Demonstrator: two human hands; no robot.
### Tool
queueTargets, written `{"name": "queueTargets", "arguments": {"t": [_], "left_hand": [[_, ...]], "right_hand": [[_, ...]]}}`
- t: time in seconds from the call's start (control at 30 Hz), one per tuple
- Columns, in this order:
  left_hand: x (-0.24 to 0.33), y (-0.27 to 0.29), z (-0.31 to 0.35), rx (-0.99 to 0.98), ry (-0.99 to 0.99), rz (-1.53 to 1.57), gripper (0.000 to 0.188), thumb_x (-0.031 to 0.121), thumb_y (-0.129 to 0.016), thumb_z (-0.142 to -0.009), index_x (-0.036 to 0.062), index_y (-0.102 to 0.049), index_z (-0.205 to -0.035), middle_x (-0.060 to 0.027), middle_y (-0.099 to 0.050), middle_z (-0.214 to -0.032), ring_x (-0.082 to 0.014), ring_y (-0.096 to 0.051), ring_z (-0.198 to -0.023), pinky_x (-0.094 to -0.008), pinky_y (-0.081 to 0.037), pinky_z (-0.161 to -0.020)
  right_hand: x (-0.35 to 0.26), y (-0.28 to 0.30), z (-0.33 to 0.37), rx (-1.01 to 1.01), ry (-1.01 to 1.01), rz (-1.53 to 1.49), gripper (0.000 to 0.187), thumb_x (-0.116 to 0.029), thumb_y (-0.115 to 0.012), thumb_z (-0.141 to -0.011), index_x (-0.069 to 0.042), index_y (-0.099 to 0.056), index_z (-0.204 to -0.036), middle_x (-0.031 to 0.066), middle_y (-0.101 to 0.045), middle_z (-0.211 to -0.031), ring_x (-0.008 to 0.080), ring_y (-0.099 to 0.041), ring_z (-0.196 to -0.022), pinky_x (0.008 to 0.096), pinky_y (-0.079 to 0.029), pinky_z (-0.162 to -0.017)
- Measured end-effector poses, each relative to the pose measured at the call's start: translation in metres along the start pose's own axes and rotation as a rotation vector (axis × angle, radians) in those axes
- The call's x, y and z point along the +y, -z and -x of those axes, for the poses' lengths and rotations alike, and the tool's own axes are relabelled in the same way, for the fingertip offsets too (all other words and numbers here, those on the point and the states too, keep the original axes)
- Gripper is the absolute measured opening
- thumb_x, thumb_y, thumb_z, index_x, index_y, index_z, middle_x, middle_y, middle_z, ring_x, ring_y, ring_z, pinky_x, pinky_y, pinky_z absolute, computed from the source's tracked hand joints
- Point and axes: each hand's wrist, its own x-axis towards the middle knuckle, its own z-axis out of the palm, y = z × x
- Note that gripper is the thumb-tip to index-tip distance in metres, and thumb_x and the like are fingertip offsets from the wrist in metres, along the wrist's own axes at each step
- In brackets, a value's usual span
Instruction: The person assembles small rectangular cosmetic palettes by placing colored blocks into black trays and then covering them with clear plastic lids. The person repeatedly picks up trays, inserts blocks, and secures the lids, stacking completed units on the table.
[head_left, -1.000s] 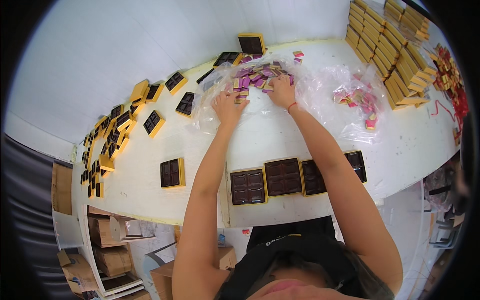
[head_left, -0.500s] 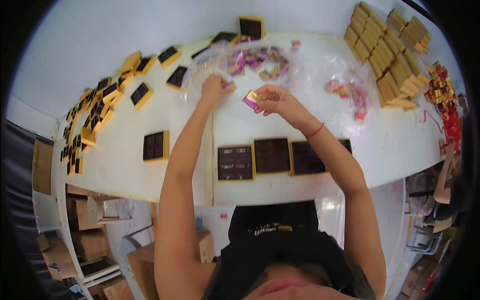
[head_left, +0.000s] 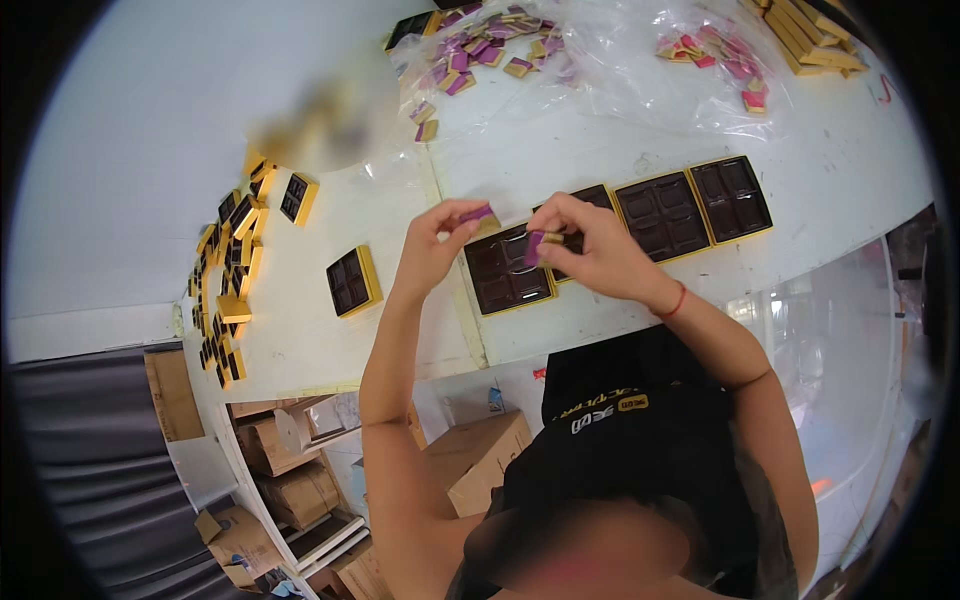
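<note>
Between the fingers of my left hand (head_left: 437,245) is a small purple-and-gold wrapped square (head_left: 482,217). My right hand (head_left: 597,248) pinches another purple-and-gold wrapped square (head_left: 541,248). Both hands are above a row of yellow boxes with dark brown compartment trays. The leftmost box of the row (head_left: 505,285) lies beneath the two squares, and its compartments look bare. My right hand partly hides the second box (head_left: 590,197). Farther right stand a third box (head_left: 660,215) and an end box (head_left: 733,200).
Loose purple-and-gold squares (head_left: 470,60) lie on clear plastic at the back, pink ones (head_left: 712,58) to their right. One yellow box (head_left: 352,281) sits alone left of the row; many more (head_left: 235,250) pile up at far left. Yellow stacks (head_left: 810,40) stand back right.
Both hands have come nearer, from beside the plastic bag to above the box row, each bringing a wrapped square. The view has turned and shifted.
</note>
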Motion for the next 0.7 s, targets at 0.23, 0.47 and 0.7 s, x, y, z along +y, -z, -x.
{"name": "queueTargets", "arguments": {"t": [0.23,0.47,0.7], "left_hand": [[-0.006,-0.009,0.031,0.02,-0.043,-0.17,0.03,0.002,-0.069,-0.084,0.01,-0.072,-0.113,-0.0024,-0.057,-0.092,-0.0101,-0.053,-0.073,-0.0232,-0.045,-0.073],[0.01,-0.02,0.043,0.118,-0.268,-0.458,0.035,0.0,-0.073,-0.079,0.0094,-0.071,-0.112,-0.0063,-0.06,-0.097,-0.0189,-0.059,-0.087,-0.0286,-0.048,-0.077],[0.002,-0.013,0.055,0.086,-0.108,-0.509,0.038,0.006,-0.075,-0.078,0.0146,-0.07,-0.115,-0.0055,-0.063,-0.104,-0.0263,-0.06,-0.093,-0.0355,-0.049,-0.079]], "right_hand": [[0.009,-0.03,0.012,0.051,0.068,0.234,0.014,0.0,-0.065,-0.085,-0.003,-0.055,-0.094,0.0102,-0.059,-0.077,0.0275,-0.06,-0.07,0.0367,-0.048,-0.063],[0.025,-0.034,0.02,0.082,0.391,0.692,0.014,-0.005,-0.071,-0.079,-0.007,-0.058,-0.084,0.004,-0.058,-0.082,0.0226,-0.056,-0.079,0.0352,-0.043,-0.069],[0.025,-0.038,0.025,0.067,0.425,0.798,0.01,-0.005,-0.068,-0.074,-0.007,-0.06,-0.08,0.0021,-0.059,-0.088,0.0204,-0.055,-0.087,0.0328,-0.042,-0.072]]}}
